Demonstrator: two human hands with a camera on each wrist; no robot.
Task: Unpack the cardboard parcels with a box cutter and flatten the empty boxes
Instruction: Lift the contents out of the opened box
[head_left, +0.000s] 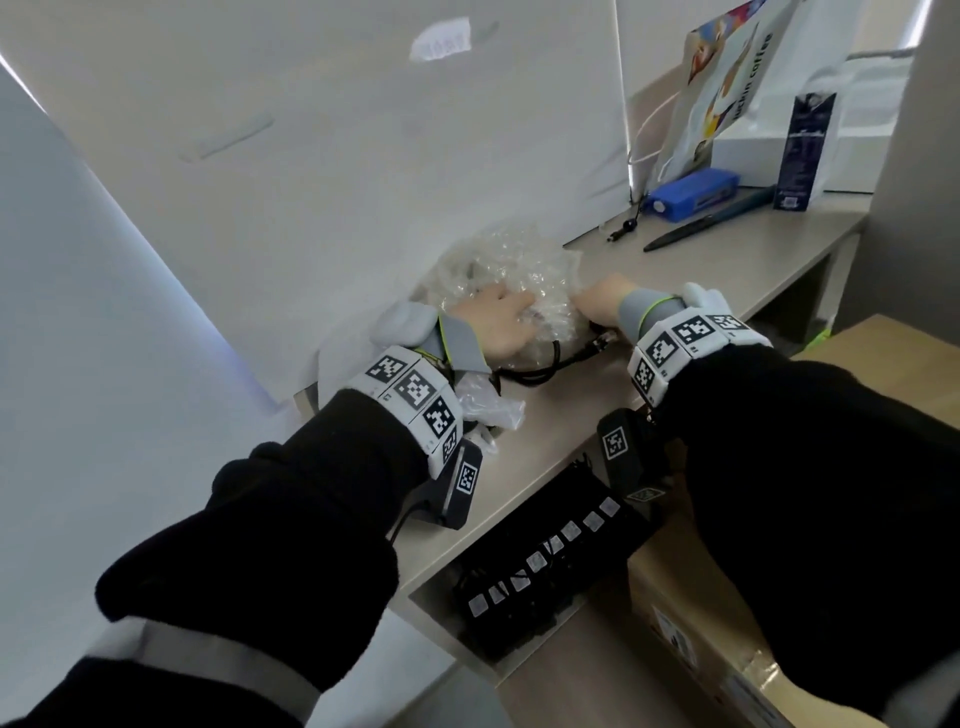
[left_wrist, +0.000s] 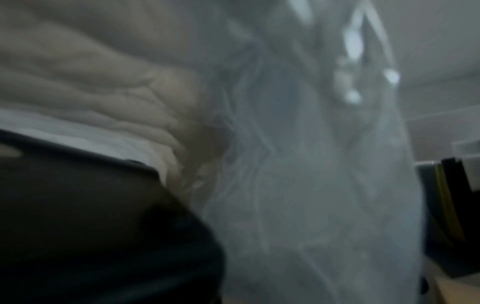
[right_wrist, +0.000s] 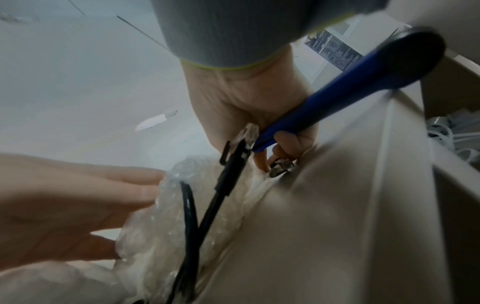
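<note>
Step in hand looks like unpacking contents: left hand (head_left: 498, 325) lies flat, fingers straight, pressing the bubble wrap bundle (head_left: 511, 275) on the bench (head_left: 727, 260); right hand (right_wrist: 255, 107) has its grip curled round the blue box cutter (right_wrist: 345, 82) (blade end hidden) beside the black cable (right_wrist: 223, 191); cardboard box (head_left: 691, 618) sits below the bench edge, unflattened; next move probably calls for slitting the wrap clear of the cable.
</note>
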